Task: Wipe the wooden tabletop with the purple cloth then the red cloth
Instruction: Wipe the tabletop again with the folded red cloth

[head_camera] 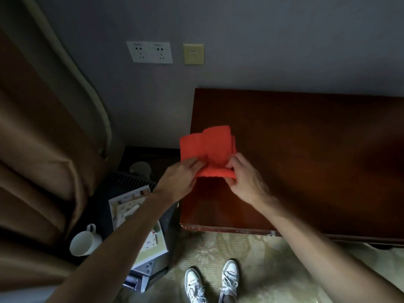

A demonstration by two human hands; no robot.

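Observation:
A folded red cloth (207,147) is held over the left end of the dark wooden tabletop (306,149). My left hand (177,182) pinches its near left edge. My right hand (247,180) grips its near right corner, where the cloth is rolled over. Part of the cloth hangs past the table's left edge. No purple cloth is in view.
Left of the table, a low dark stand holds a white mug (84,241), printed leaflets (135,206) and a small appliance. Brown curtains (37,149) fill the left side. Wall sockets (149,52) sit above. My white shoes (212,281) stand on patterned carpet.

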